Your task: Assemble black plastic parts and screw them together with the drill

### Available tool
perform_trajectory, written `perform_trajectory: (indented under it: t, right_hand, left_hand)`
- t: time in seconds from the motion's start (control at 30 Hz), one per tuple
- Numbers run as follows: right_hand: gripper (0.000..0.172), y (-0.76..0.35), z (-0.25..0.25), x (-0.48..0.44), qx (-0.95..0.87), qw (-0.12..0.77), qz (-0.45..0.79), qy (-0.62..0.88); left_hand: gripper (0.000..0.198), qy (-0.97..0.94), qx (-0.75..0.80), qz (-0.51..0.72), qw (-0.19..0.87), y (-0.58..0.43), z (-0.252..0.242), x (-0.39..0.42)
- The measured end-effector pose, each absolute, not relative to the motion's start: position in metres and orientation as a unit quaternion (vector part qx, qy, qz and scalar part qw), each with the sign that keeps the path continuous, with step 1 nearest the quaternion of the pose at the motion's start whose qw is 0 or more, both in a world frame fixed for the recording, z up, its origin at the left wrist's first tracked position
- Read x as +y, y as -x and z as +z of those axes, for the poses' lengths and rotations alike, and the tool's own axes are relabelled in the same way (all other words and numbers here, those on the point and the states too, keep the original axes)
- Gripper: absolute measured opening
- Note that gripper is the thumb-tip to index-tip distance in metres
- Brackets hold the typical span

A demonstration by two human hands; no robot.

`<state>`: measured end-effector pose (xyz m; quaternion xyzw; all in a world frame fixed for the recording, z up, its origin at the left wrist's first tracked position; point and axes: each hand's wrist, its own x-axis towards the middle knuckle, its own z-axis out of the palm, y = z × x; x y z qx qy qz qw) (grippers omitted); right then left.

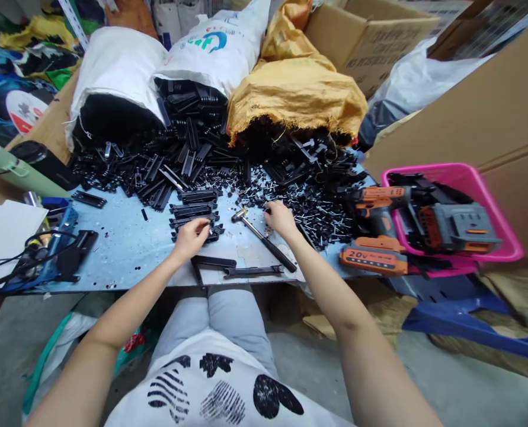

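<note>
My left hand point(191, 237) rests with fingers curled on the lowest of a short stack of long black plastic parts point(194, 210) on the blue table point(125, 249). My right hand point(280, 218) reaches into the heap of small black pieces point(317, 207), fingers pinched on something I cannot make out. Between the hands lies a small hammer point(264, 238), head to the left. Two flat black bars point(228, 268) lie near the front edge.
Two white sacks point(117, 65) and a yellow sack point(297, 89) spill black parts at the back. An orange cordless drill point(377, 228) and a pink basket point(459, 213) stand at the right. Cables point(19, 264), a green flask point(15, 172) and cardboard boxes point(481, 112) surround the table.
</note>
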<state>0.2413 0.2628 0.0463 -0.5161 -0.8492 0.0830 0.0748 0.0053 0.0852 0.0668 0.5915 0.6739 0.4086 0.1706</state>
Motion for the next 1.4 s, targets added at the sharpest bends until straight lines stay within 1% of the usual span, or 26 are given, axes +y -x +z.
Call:
perform_trajectory:
  t: [0.03,0.1,0.17,0.27,0.4,0.5,0.57,0.7,0.87,0.97,1.03,1.13,1.2,1.23,1.3,1.4]
  right_hand:
    - [0.027,-0.242,0.048,0.256,-0.843,0.122,0.113,0.511]
    - [0.023,-0.242,0.054,0.237,-0.832,0.198,0.183,0.485]
    - [0.021,-0.241,0.062,0.212,-0.831,0.224,0.251,0.443]
    - [0.019,-0.235,0.073,0.175,-0.848,0.197,0.317,0.376]
    - [0.014,-0.228,0.082,0.146,-0.87,0.131,0.354,0.317]
    - [0.013,-0.223,0.087,0.138,-0.885,0.081,0.33,0.318]
    - [0.012,-0.221,0.091,0.135,-0.899,0.054,0.301,0.312]
    - [0.009,-0.215,0.102,0.126,-0.931,0.001,0.232,0.282]
    - [0.012,-0.205,0.108,0.116,-0.956,-0.087,0.144,0.239]
    - [0.01,-0.204,0.096,0.113,-0.957,-0.093,0.13,0.243]
    - [0.01,-0.21,0.083,0.111,-0.954,-0.064,0.142,0.255]
    - [0.02,-0.23,0.06,0.106,-0.959,0.036,0.17,0.222]
    - [0.028,-0.246,0.046,0.104,-0.965,0.088,0.152,0.195]
    - [0.035,-0.253,0.04,0.104,-0.966,0.097,0.128,0.203]
    - [0.049,-0.263,0.03,0.106,-0.962,0.083,0.072,0.248]
    - [0.061,-0.27,0.029,0.111,-0.952,0.056,0.032,0.3]
  left_hand:
    - [0.023,-0.558,0.678,0.436,0.195,0.002,0.061,0.062]
    - [0.024,-0.515,0.695,0.452,0.217,0.013,0.048,0.025]
    - [0.024,-0.506,0.71,0.444,0.206,0.018,0.039,0.003]
    - [0.023,-0.541,0.712,0.42,0.156,0.018,0.033,-0.007]
    - [0.023,-0.648,0.669,0.357,0.071,0.016,0.03,-0.006]
    - [0.026,-0.707,0.645,0.289,0.026,0.014,0.025,-0.007]
    - [0.028,-0.719,0.642,0.267,-0.001,0.014,0.022,-0.009]
    - [0.03,-0.736,0.63,0.245,-0.034,0.016,0.023,-0.013]
    - [0.032,-0.746,0.617,0.248,-0.039,0.017,0.023,-0.011]
    - [0.033,-0.761,0.594,0.258,-0.041,0.015,0.02,-0.01]
    - [0.034,-0.784,0.565,0.256,-0.028,0.014,0.02,-0.011]
    - [0.036,-0.829,0.504,0.241,-0.001,0.011,0.021,-0.012]
    - [0.037,-0.861,0.463,0.212,0.012,0.007,0.023,-0.007]
    - [0.038,-0.873,0.448,0.194,0.018,0.003,0.023,-0.002]
    - [0.043,-0.884,0.441,0.153,0.026,-0.005,0.026,0.011]
    - [0.048,-0.863,0.493,0.1,0.04,-0.019,0.034,0.031]
